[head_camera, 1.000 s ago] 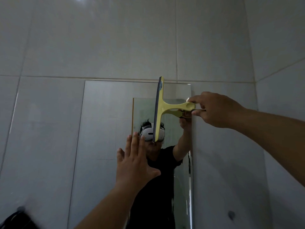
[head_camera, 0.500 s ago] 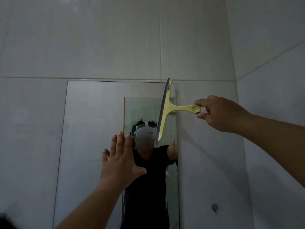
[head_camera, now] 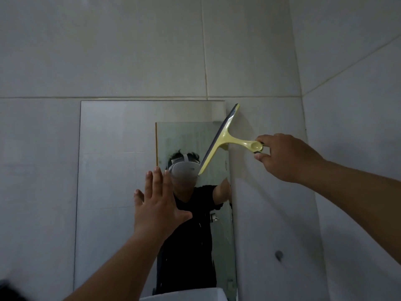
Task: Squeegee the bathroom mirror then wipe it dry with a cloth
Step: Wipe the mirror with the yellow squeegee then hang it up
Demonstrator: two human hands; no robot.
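Grey tiled wall fills most of my view, meeting a side wall at the corner on the right. The mirror hangs on it, frameless and upright. My left hand is raised before the glass, fingers spread, holding nothing. My right hand pinches the handle end of the yellow squeegee, whose tilted blade crosses the mirror's upper right edge.

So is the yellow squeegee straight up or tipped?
Tipped. The squeegee blade leans, top end right past the mirror edge, bottom end left; right hand grips the handle.
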